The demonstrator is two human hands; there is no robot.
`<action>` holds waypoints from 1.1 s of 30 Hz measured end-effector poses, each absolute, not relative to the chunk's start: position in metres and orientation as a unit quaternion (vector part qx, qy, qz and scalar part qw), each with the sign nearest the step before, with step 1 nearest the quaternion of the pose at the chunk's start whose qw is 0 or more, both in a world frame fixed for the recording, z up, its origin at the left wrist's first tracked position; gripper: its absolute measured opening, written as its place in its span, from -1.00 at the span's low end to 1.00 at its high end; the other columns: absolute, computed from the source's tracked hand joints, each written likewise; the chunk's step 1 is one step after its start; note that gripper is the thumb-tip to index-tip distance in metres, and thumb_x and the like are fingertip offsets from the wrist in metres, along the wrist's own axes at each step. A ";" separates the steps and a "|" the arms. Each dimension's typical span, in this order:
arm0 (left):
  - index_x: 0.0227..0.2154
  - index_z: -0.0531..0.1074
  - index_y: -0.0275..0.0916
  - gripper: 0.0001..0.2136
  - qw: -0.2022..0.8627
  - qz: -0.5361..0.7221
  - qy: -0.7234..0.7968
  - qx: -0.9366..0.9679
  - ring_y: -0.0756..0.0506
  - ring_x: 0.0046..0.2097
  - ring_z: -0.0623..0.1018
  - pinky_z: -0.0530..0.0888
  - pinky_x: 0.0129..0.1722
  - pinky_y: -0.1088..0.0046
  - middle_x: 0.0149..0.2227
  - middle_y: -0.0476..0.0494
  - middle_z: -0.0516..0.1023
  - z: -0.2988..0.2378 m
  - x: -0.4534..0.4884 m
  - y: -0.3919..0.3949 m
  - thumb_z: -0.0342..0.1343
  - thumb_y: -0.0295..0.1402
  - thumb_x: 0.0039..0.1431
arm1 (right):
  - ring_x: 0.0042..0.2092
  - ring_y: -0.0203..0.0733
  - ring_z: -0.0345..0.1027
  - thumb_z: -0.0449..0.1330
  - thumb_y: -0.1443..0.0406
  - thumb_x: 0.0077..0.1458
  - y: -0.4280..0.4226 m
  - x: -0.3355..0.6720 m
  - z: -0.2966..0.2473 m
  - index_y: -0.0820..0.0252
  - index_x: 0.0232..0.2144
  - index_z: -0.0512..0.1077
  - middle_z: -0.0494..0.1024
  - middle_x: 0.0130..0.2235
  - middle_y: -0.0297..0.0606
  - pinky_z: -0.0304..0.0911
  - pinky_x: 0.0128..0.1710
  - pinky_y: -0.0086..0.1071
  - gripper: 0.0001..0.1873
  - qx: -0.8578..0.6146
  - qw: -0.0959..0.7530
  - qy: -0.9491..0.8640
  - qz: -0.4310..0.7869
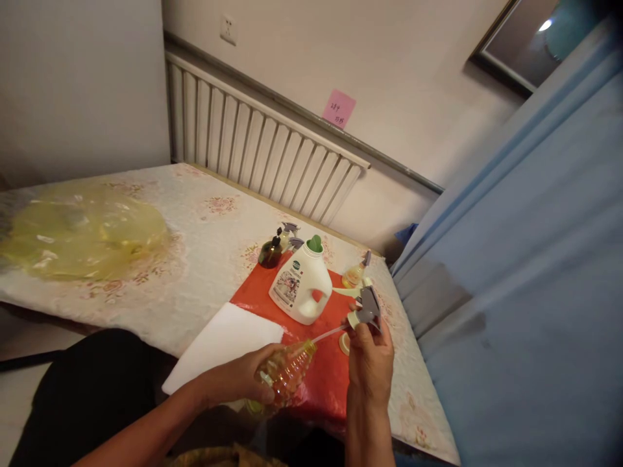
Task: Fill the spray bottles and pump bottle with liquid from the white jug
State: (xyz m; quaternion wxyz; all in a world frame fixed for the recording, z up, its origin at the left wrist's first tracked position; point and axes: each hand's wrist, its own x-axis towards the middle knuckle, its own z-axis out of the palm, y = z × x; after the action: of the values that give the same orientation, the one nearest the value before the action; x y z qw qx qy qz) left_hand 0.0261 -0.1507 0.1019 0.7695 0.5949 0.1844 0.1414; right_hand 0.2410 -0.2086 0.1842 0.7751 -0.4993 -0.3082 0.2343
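Yellow liquid (281, 377) may spill from the tilted open bottle (296, 360) gripped by the left hand (243, 381). The right hand (370, 360) pinches the sprayer head (366, 310); its tube (327, 335) could drip.

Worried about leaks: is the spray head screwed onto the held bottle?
No, the right hand holds the spray head apart from the bottle.

A white detergent jug (302, 287) with a green cap stands on a red mat (333, 379), a dark bottle (270, 253) just behind it, a small amber spray bottle (354, 276) to its right. A white sheet (224, 344) lies beside the mat. Far left, a yellow plastic bag (82, 235) on the floral tablecloth (204, 259); a pink sticky note (338, 108) above the radiator (263, 155)
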 end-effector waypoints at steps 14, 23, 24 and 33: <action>0.25 0.09 -0.14 -0.19 0.782 0.221 0.242 0.530 -0.29 0.21 0.33 0.24 0.19 0.12 0.19 -0.23 0.34 0.050 0.006 -0.136 0.33 -0.22 -0.07 | -0.39 -0.37 0.48 0.44 0.26 -0.18 -0.202 0.293 0.172 0.10 -0.23 0.48 0.56 -0.29 -0.44 0.41 -0.32 -0.45 -0.61 -0.457 0.829 -0.214 0.243; 0.15 0.26 -0.14 -0.37 0.792 0.287 0.241 0.481 -0.29 0.21 0.34 0.23 0.20 0.11 0.16 -0.26 0.37 0.068 -0.010 -0.128 0.32 -0.26 -0.01 | -0.49 -0.34 0.40 0.48 0.20 -0.30 -0.192 0.297 0.108 0.23 -0.32 0.55 0.56 -0.44 -0.40 0.36 -0.43 -0.43 -0.58 -0.568 0.633 -0.280 0.445; 0.15 0.27 -0.14 -0.37 0.790 0.292 0.242 0.481 -0.29 0.20 0.35 0.24 0.20 0.10 0.14 -0.25 0.39 0.069 -0.011 -0.126 0.31 -0.26 0.00 | -0.50 -0.35 0.38 0.48 0.19 -0.29 -0.191 0.296 0.100 0.24 -0.33 0.55 0.55 -0.46 -0.40 0.34 -0.45 -0.44 -0.59 -0.573 0.612 -0.291 0.461; 0.23 0.18 -0.08 -0.31 0.766 0.346 0.262 0.475 -0.29 0.22 0.35 0.23 0.23 0.08 0.19 -0.23 0.38 0.072 -0.021 -0.093 0.30 -0.24 0.03 | -0.63 -0.31 0.30 0.42 0.08 -0.27 -0.172 0.289 0.054 0.29 -0.50 0.51 0.52 -0.58 -0.31 0.21 -0.57 -0.43 -0.61 -0.597 0.520 -0.318 0.521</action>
State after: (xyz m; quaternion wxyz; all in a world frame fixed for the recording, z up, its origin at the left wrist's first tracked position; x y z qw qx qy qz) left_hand -0.0210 -0.0930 0.0724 0.7657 0.4750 0.2617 0.3459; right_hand 0.2890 -0.1717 0.0541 0.5204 -0.5974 -0.3176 0.5210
